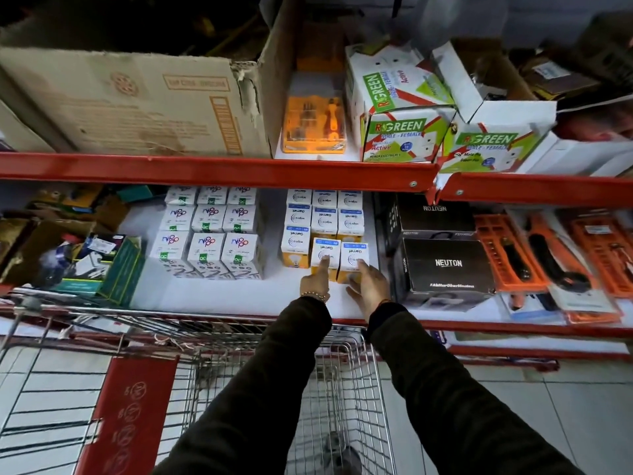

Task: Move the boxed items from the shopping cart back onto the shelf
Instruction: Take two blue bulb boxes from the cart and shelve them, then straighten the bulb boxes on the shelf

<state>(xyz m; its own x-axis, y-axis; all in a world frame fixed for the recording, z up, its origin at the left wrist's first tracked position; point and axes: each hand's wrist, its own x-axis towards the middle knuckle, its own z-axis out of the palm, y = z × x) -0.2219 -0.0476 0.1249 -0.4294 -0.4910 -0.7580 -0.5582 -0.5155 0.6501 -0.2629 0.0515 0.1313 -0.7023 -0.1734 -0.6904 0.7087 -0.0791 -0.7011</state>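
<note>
On the white shelf (212, 293), white, blue and yellow bulb boxes form a block; two front boxes stand side by side, the left box (324, 252) and the right box (355, 257). My left hand (315, 284) touches the left box's front with an extended finger, other fingers curled. My right hand (368, 286) rests on the right box's front, fingers spread against it. The wire shopping cart (342, 389) sits under my arms; its visible basket shows no boxes.
A second block of white boxes (209, 234) stands to the left. Black Neuton boxes (445, 265) stand close on the right, then orange tool packs (555, 262). A red shelf rail (219, 169) overhangs above. Loose cartons (78, 258) lie at far left.
</note>
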